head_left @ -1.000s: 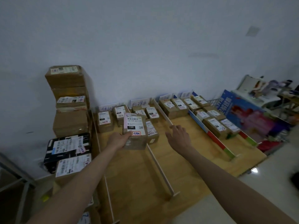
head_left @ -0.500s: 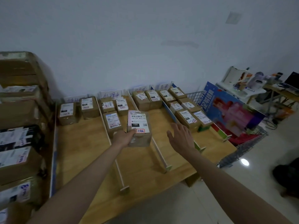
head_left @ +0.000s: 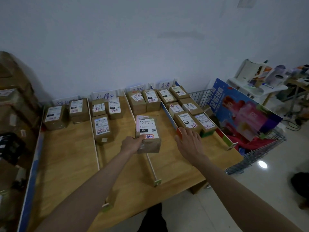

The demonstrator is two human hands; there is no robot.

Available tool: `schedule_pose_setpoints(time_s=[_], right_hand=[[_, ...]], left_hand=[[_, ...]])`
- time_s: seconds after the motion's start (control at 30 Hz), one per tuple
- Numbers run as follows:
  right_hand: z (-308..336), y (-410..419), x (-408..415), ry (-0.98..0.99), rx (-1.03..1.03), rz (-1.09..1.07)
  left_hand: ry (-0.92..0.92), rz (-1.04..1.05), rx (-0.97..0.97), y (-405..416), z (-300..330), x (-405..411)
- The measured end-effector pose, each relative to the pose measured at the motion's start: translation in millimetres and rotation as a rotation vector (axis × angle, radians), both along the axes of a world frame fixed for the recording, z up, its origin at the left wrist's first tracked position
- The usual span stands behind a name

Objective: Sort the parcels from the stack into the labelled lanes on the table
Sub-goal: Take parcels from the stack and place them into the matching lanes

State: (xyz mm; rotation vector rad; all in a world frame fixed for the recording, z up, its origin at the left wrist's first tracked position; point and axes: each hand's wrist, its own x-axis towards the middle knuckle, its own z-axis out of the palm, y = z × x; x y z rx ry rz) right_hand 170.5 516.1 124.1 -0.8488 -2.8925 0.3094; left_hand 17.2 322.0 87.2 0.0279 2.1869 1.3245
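Head cam: your left hand (head_left: 132,144) has its grip wrapped round the near end of the parcel (head_left: 148,133), held over the table (head_left: 66,156) above a white divider (head_left: 151,164). Just right of that grip, your right hand (head_left: 189,142) hovers with fingers spread, holding nothing.

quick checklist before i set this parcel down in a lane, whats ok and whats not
1. Grip: left hand holds the parcel by its near left corner only: ok, but one-handed.
2. Right hand free to help: ok, open and hovering, holding nothing.
3. Label readable: ok, it faces up with a red-stamped sticker; the stamp's writing is too small to read.
4. Lane match: cannot tell, the lane signs at the back wall are partly hidden.
5. Landing room: ok, bare wood in the third lane in front of its two parcels.
6. Divider clearance: not ok, the parcel hangs over it.
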Motion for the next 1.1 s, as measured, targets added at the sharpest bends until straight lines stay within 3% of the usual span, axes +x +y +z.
schedule_pose_setpoints(time_s=[0.73,1.1], right_hand=[[-74.2,236.0,-163.5,-0.132,-0.076,0.134],[-97.2,270.7,-175.1,-0.075,-0.15,0.145]], left_hand=[[-0.042,0.132,-0.108,222.7,-104.1,-134.7],[-0.066,0.168,-0.146,264.2,-142.8,-150.7]])
